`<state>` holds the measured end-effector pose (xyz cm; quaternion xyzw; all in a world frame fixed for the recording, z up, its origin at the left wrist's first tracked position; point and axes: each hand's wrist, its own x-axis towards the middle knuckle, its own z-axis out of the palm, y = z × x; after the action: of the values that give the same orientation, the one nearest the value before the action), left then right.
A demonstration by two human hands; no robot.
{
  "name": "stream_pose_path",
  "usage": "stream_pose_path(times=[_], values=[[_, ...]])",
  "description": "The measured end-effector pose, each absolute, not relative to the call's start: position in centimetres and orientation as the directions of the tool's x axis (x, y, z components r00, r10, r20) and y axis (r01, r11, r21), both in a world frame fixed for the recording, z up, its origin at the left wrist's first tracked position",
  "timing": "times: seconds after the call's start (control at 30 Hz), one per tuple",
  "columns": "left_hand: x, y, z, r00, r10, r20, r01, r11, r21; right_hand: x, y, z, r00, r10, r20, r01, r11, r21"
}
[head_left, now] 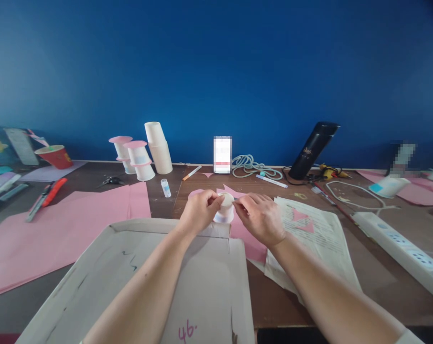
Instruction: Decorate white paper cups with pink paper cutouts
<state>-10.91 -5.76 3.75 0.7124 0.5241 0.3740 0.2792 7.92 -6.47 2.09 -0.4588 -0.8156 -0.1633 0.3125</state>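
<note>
Between my hands, just past the box's far edge, stands a small white paper cup (224,215) with its pale round end facing up. My left hand (198,210) is closed at the cup's left side, its thumb and fingertips on the upper edge. My right hand (262,217) is pinched at the right of the same edge; whatever lies between its fingertips is too small to make out. Under and behind the cup lies pink paper (247,239). A flattish white cardboard box (209,286), marked "46.", sits beneath my left forearm.
Back left stand paper cups with pink discs (137,155) and a tall cup stack (158,148). A red utility knife (53,193) rests on pink sheets (94,220). Rightward are printed sheets (320,234), a black flask (313,150) and a power strip (403,248). A phone (222,155) stands against the wall.
</note>
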Motion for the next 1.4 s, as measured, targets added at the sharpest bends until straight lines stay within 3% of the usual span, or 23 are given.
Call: stream_pose_path(times=[0.37,0.43,0.6,0.7,1.1,1.4], values=[[-11.0,-5.7,3.6,0.16,0.953,0.258,0.54,-0.304,0.785,7.7,-6.4,1.7,-0.403,0.648,0.647,0.866,0.499,0.04],[-11.1,-5.7,3.6,0.159,0.952,0.263,0.542,-0.307,0.782,7.7,-6.3,1.6,-0.343,0.679,0.65,0.88,0.474,-0.031],[-11.0,-5.7,3.6,0.145,0.953,0.266,0.543,-0.302,0.783,8.0,-5.8,1.2,-0.107,0.788,0.606,0.822,0.413,-0.392],[-11.0,-5.6,3.6,0.13,0.956,0.264,0.547,-0.291,0.785,8.1,-5.5,1.2,-0.069,0.789,0.611,0.778,0.426,-0.462],[-11.0,-5.5,3.3,0.16,0.946,0.281,0.573,-0.321,0.754,7.4,-4.8,1.6,-0.291,0.644,0.707,0.888,0.458,-0.051],[-10.9,-5.5,3.4,0.145,0.949,0.279,0.574,-0.31,0.758,7.5,-4.9,1.6,-0.35,0.606,0.714,0.894,0.445,0.06]])
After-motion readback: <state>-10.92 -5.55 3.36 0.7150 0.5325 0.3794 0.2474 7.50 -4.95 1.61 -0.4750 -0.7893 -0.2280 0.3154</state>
